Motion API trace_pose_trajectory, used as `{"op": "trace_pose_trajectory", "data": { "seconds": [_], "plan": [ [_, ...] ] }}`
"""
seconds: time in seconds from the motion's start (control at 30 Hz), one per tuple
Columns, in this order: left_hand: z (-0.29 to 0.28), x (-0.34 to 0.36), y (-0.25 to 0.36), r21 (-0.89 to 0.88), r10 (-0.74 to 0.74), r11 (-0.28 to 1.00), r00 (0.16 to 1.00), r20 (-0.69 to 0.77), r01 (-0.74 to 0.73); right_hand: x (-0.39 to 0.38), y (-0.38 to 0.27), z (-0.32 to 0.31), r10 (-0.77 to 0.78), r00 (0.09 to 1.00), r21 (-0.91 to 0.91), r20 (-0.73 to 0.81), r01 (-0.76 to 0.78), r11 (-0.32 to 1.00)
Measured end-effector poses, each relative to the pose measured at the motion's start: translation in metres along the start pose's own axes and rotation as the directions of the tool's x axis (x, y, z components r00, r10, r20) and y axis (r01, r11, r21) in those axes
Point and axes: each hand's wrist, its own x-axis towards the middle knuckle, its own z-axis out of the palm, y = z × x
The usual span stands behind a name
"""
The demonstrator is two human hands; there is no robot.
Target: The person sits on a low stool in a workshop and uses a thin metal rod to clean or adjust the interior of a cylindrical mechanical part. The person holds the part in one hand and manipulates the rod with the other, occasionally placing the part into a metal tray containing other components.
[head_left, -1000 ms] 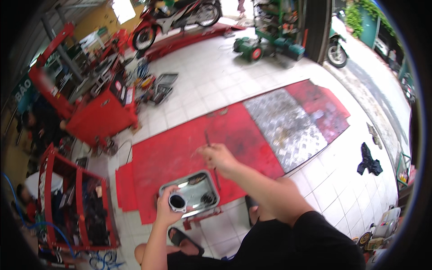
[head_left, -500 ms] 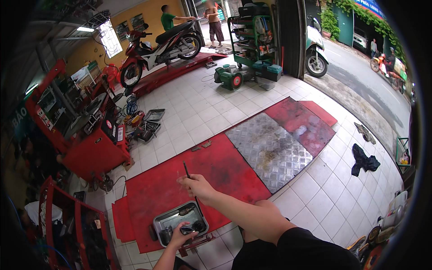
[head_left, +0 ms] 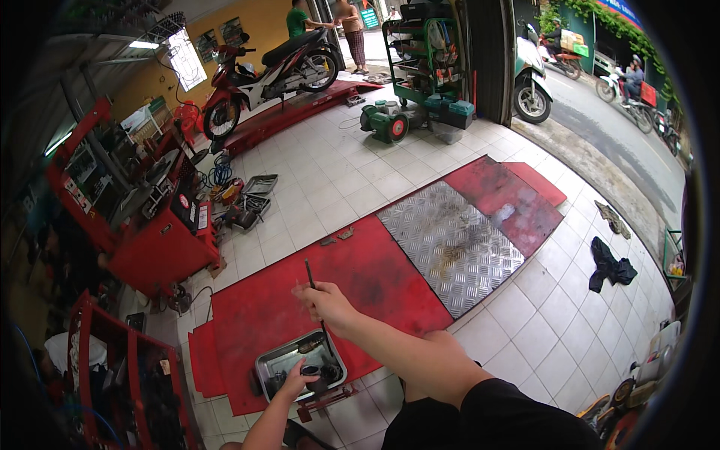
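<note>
My right hand (head_left: pixel 328 306) is closed on a thin dark rod (head_left: pixel 307 268), held upright above the red platform (head_left: pixel 382 300) at the upper right of a metal tray (head_left: pixel 260 367). My left hand (head_left: pixel 292 386), lower down in the tray's area, grips a dark-rimmed metal cylinder (head_left: pixel 310 373). Dark metal parts (head_left: pixel 308 346) lie inside the tray. The lower end of the rod drops behind my right wrist toward the tray, and I cannot make out whether it touches anything.
A checker plate (head_left: pixel 450 247) adjoins the red platform. Left are a red machine (head_left: pixel 157 251) and red rack (head_left: pixel 97 345); behind, a motorbike (head_left: pixel 266 82) on a lift, two people (head_left: pixel 349 37), a green tool cart (head_left: pixel 412 52). Black cloth (head_left: pixel 607 266) lies right, near the street with riders.
The view has tilted up from a second ago, showing more of the shop and street. My left hand has lowered the cylinder into the tray's area. Riders outside have moved.
</note>
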Motion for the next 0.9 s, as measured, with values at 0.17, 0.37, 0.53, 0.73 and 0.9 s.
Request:
{"op": "trace_pose_trajectory", "data": {
  "seconds": [0.17,0.37,0.53,0.73,0.9],
  "plan": [
    [0.008,0.024,0.020,0.679,0.101,0.734,0.984,-0.144,0.025,0.002,-0.004,0.004,-0.002,1.000,-0.023,-0.020,0.001,1.000],
    [0.035,0.050,0.048,0.882,-0.019,0.457,0.993,-0.120,0.116,-0.002,-0.017,0.001,0.005,0.997,-0.033,-0.080,-0.007,0.999],
    [0.047,0.057,0.048,0.923,0.030,0.371,0.992,-0.124,0.104,0.000,-0.023,0.002,-0.004,0.999,-0.079,-0.053,0.000,0.997],
    [0.058,0.042,0.062,0.929,0.067,0.358,0.990,-0.128,0.096,-0.003,-0.027,0.004,-0.008,0.998,-0.106,-0.067,0.001,0.994],
    [0.061,0.038,0.066,0.944,0.122,0.326,0.988,-0.090,0.045,-0.001,-0.020,0.003,0.005,0.999,-0.130,-0.045,-0.010,0.992]
  ]
}}
